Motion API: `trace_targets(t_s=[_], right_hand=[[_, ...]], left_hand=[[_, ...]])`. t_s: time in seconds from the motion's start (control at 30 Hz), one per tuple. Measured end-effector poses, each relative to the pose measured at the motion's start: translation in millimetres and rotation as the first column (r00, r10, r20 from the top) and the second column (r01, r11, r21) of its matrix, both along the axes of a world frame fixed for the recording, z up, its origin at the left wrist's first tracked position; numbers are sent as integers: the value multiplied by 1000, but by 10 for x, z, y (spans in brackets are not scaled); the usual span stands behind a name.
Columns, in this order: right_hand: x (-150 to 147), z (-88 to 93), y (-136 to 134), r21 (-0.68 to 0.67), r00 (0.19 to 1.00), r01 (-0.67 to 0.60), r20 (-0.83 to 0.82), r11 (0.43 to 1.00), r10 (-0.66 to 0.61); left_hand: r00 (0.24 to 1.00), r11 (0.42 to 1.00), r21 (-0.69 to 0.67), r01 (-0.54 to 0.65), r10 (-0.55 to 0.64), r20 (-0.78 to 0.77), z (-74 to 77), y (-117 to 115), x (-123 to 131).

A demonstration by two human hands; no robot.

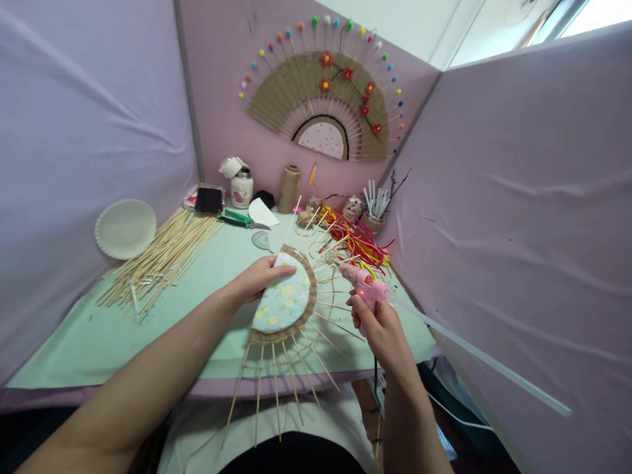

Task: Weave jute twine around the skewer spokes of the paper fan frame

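My left hand (pixel 259 276) grips the upper edge of a half-made fan (pixel 285 299). The fan is a half disc of pale floral paper edged with jute cord, and thin wooden sticks radiate from it. It is held upright just above the table's near edge. My right hand (pixel 378 326) is closed round the handle of a pink hot glue gun (pixel 365 283). The gun's nozzle points left toward the sticks at the fan's right side. A clear glue stick juts back from the gun to the lower right.
A mint green table mat (pixel 123 329) carries a pile of bamboo sticks (pixel 160 257), a paper plate (pixel 125 228), green pliers (pixel 237 219), jars, a twine spool (pixel 289 187) and red and yellow strips (pixel 358 240). A finished fan (pixel 323 99) hangs on the pink back wall. Fabric partitions close both sides.
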State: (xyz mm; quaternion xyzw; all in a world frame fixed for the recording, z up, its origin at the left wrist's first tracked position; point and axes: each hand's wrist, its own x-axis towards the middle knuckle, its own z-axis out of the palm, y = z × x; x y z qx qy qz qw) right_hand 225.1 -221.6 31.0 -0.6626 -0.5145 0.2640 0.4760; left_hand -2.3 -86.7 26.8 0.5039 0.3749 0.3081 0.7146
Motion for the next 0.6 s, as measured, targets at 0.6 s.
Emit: trace_targets(t_s=[0.6], right_hand=[[2,11,-4,-6,998,-48,-28,999,48]], left_hand=[[999,999,-32,-33,34,19,57,-24,10]])
